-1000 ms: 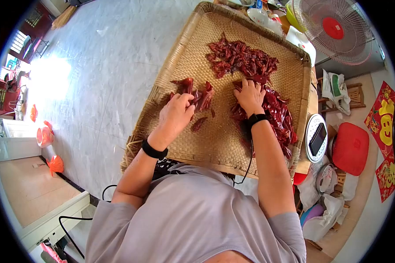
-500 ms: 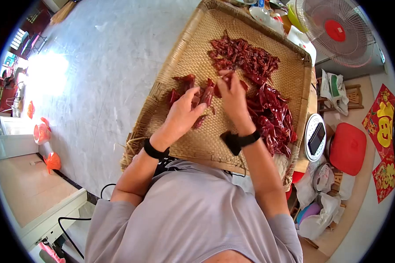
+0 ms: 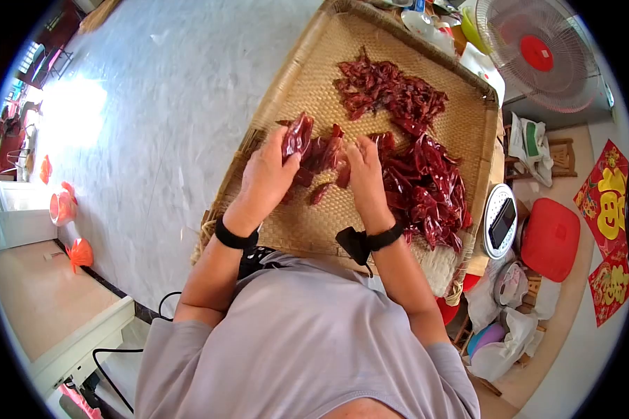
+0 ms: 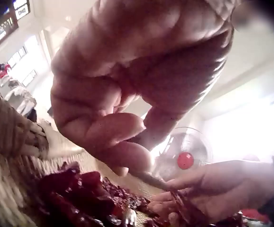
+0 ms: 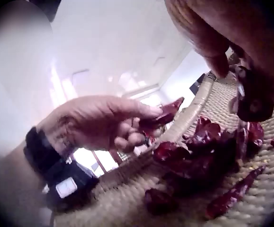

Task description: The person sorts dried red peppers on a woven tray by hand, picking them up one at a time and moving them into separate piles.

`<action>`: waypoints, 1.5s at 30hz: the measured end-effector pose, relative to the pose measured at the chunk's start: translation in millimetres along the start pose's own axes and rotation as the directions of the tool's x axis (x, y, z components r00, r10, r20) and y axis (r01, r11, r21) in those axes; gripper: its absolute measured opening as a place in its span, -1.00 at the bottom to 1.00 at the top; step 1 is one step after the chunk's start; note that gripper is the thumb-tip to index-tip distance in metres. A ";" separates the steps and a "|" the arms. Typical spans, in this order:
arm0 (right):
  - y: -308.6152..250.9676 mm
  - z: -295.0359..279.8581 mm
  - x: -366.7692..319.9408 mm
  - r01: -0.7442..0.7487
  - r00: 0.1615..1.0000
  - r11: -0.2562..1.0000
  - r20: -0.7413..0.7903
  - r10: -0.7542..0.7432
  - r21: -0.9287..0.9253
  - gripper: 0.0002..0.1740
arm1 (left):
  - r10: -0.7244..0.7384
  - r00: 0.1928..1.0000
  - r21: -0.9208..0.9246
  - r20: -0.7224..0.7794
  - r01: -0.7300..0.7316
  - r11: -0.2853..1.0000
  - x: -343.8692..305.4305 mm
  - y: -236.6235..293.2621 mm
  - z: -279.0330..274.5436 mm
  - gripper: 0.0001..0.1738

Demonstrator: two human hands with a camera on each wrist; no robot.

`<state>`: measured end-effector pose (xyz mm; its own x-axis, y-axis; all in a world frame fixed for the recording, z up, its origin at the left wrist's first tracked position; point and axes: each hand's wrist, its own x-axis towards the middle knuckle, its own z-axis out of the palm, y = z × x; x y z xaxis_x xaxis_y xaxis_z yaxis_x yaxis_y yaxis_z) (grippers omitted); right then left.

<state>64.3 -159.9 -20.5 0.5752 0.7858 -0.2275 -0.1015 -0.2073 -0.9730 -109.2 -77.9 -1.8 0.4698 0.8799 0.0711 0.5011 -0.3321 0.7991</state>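
Observation:
My left hand pinches a dried red chili pepper between thumb and fingers, over the left side of a woven bamboo tray. The right wrist view shows this chili with its tip pointing out past the thumb. My right hand, near the tray's middle, grips another dark red chili, its end showing below the fingers. Between the hands lies a small group of chilies, with a loose one beside it.
A glossy heap of chilies fills the tray's right side, and a duller, more shrivelled heap lies farther back. Right of the tray stand a round white scale and a red lid-like thing. A fan stands at back right.
My right hand has left the right heap and moved left towards the small group, bringing a chili. My left hand has lifted a chili from that group and drawn slightly left.

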 end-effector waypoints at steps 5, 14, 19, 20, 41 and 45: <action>-0.9 -8.4 31.7 0.316 0.946 0.893 0.031 -0.324 -0.321 -0.35 | -0.027 0.999 0.061 0.027 0.025 0.998 1.7 -3.2 -9.3 -0.53; 14.7 -53.9 57.3 0.009 0.986 0.125 -0.012 -0.163 -0.992 -0.29 | -0.107 0.983 0.337 0.148 0.052 0.940 -18.5 8.6 -51.6 -0.66; 18.4 -44.8 57.4 0.121 0.980 0.247 0.077 -0.184 -0.961 -0.42 | -0.029 0.945 0.376 0.324 -0.101 0.921 -28.0 -3.4 -57.2 -0.70; 18.8 -45.0 57.9 0.089 0.985 0.291 0.040 -0.169 -0.953 -0.43 | 0.003 0.947 0.387 0.321 -0.134 0.912 -29.1 -6.2 -55.0 -0.70; -18.4 -46.6 21.0 0.407 0.876 0.339 0.259 -0.406 -0.848 -0.35 | 0.138 0.876 0.171 0.462 -0.240 0.956 -27.0 34.0 -27.3 -0.60; -13.5 -86.3 17.4 0.061 0.962 0.168 0.013 -0.274 -0.984 -0.22 | 0.233 0.762 0.101 0.604 -0.363 0.926 -28.5 22.0 -15.6 -0.56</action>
<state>145.7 -193.7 -8.0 0.5706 0.8199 0.0469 0.8165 -0.5603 -0.1390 -122.9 -105.0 23.1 0.9137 0.3882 -0.1200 0.3669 -0.6613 0.6543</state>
